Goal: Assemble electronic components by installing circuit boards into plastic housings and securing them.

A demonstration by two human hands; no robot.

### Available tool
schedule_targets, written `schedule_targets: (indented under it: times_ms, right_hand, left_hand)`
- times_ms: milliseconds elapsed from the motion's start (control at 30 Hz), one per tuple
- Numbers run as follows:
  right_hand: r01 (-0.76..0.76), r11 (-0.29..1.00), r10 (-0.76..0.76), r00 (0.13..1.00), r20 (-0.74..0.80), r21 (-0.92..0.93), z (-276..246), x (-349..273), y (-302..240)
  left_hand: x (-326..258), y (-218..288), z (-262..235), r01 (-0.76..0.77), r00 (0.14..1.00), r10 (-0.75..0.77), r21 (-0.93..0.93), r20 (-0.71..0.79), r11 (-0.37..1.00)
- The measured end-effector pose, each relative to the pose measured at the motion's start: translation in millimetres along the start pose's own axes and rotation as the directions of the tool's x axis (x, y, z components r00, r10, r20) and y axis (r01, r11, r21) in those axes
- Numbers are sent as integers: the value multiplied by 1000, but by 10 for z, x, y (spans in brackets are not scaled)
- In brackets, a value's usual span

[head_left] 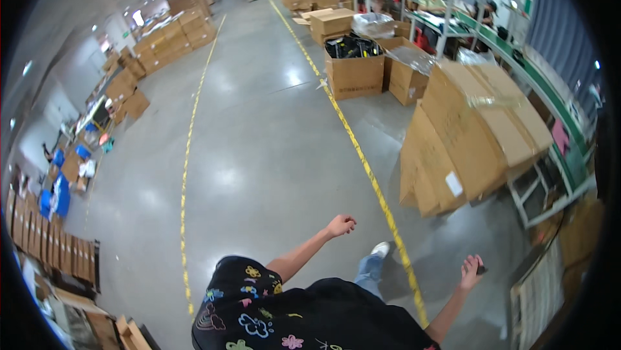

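Observation:
My left hand (341,225) hangs in front of my body over the grey floor. Its fingers are loosely bent and a little apart, and nothing shows in them. To the right, my right hand (471,273) is closed on a small dark object (481,270), whose kind I cannot make out. That hand is out past the yellow floor line (377,191), apart from the large cartons. One foot in a white shoe (381,249) is stretched forward, just left of that line.
Large brown cartons (467,130) lean at the right beside a green-topped workbench (572,149). Farther up stands an open carton (354,77) of black items. A second yellow line (185,175) runs at the left. Carton stacks (174,38) and blue bins (59,195) line the left side. Several people sit at benches far right.

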State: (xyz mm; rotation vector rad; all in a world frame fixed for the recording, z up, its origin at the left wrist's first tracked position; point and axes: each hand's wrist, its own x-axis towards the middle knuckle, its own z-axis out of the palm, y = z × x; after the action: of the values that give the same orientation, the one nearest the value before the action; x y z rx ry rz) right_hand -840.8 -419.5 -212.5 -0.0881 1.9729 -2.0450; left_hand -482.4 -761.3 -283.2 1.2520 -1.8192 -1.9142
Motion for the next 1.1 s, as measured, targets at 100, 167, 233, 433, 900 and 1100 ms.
schedule_targets:
  times_ms: [100, 167, 233, 433, 900, 1100]
  right_hand:
    - [111, 988, -95, 984, -151, 107, 574, 594, -402]
    - [220, 970, -195, 957, -217, 99, 950, 908, -778]
    - [376, 920, -321, 884, -340, 108, 1412, 1339, -1125]
    - [355, 926, -278, 872, -402, 130, 1457, 2134, -1313]
    - [12, 996, 58, 700, -712, 93, 1973, 1846, -1858]
    - [57, 978, 172, 334, -927, 202, 3263, 1766, -1886]
  left_hand:
    - [870, 543, 233, -59, 998, 59, 10, -29, 998]
    - [1243, 843, 361, 22, 995, -32, 106, 98, 994]
    - [1946, 836, 541, -365, 931, 362, 176, 47, 914]
    - [2989, 3268, 702, -568, 756, 625, 278, -195, 774]
    - [5121, 4636, 743, -680, 731, 658, -117, -178, 724]
    - [6162, 5111, 562, -632, 761, 649, -207, 16, 747]
